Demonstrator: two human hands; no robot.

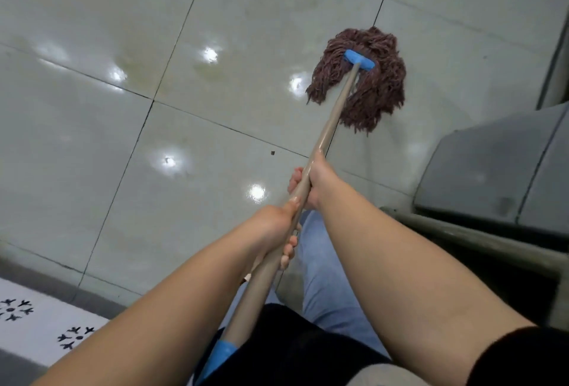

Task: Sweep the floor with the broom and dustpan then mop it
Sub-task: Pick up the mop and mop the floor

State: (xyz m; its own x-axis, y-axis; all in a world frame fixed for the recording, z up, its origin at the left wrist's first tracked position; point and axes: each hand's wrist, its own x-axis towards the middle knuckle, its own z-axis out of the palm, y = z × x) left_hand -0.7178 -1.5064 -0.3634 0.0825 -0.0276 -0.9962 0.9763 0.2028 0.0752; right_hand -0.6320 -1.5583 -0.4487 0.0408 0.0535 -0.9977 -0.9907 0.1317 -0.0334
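Note:
A string mop with a brown head (369,86) and a blue clamp (358,60) lies spread on the pale tiled floor (129,83), up and to the right. Its tan handle (332,120) runs down toward me and ends in a blue cap (220,355) near my waist. My right hand (311,182) grips the handle higher up, toward the mop head. My left hand (278,231) grips it lower, closer to my body, fingers curled round the pole. No broom or dustpan is in sight.
A grey cabinet or bin (498,170) and a metal bar (462,231) stand close on the right. A white mat with black motifs (37,321) lies at the bottom left. A small dark speck (272,153) sits on the glossy tiles.

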